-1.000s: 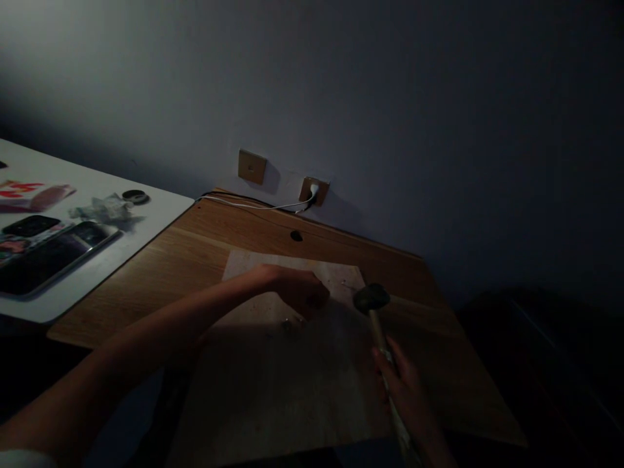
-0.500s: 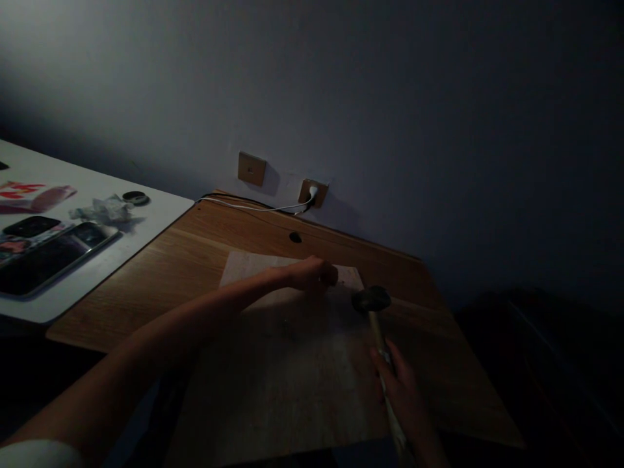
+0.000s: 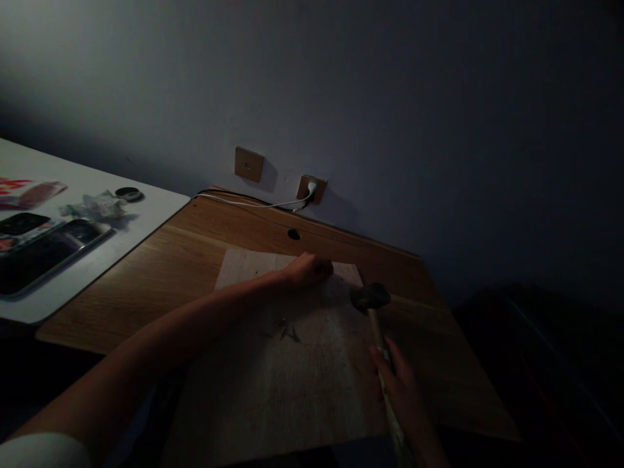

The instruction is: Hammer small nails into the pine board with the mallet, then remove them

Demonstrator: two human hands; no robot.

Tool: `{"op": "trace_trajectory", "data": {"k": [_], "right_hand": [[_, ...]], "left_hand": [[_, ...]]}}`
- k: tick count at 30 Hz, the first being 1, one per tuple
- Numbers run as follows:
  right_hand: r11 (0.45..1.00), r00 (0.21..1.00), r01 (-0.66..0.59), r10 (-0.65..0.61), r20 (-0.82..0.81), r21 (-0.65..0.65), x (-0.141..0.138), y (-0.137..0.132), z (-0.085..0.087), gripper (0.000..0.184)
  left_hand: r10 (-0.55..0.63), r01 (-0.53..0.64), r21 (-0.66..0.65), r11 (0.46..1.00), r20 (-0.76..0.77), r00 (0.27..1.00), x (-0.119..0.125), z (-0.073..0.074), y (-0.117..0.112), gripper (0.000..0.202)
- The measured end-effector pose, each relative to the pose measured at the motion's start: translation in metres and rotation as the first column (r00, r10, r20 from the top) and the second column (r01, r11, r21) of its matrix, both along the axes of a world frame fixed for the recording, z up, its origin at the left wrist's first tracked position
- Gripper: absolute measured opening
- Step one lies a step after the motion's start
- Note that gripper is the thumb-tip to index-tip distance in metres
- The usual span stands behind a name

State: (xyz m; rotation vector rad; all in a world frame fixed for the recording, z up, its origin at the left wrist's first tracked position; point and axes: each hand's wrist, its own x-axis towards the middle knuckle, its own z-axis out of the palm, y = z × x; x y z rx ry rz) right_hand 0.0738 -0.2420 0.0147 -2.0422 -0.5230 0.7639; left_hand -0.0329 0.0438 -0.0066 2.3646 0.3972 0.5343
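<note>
My right hand (image 3: 400,383) is wrapped round the wooden handle of a hammer (image 3: 371,298), whose dark head is raised over the right edge of a pale wooden board (image 3: 312,383). Near the board's far edge rests my left hand (image 3: 307,269), its fingers closed and pressed together. What they hold, if anything, is hidden in the dim light. A small pile of nails (image 3: 288,331) lies on the board, nearer to me than my left hand.
The board lies on a brown wooden desk (image 3: 185,240) against the wall. Two wall plates (image 3: 249,164) are above, one with a plug (image 3: 311,188) and cables. On a white table (image 3: 160,201) at left lie a phone-like tray (image 3: 53,253), crumpled plastic (image 3: 97,207) and a round lid (image 3: 129,194).
The view has shifted slightly, and the nails on the board now show more clearly. My left hand stays closed near the far edge; the hammer is held in nearly the same place.
</note>
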Motion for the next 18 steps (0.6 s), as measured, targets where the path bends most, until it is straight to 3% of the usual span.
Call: {"op": "trace_trajectory", "data": {"k": [3, 18], "right_hand": [[1.0, 1.0, 0.002, -0.002, -0.012, 0.005, -0.0014, -0.0001, 0.002, 0.083], [1.0, 1.0, -0.007, 0.007, 0.017, 0.0, -0.0033, 0.0017, 0.0053, 0.084]], "left_hand": [[0.037, -0.036, 0.027, 0.999, -0.004, 0.999, 0.001, 0.0002, -0.0002, 0.025], [-0.07, 0.067, 0.121, 0.99, 0.021, 0.997, 0.0007, -0.0036, -0.0027, 0.022]]}}
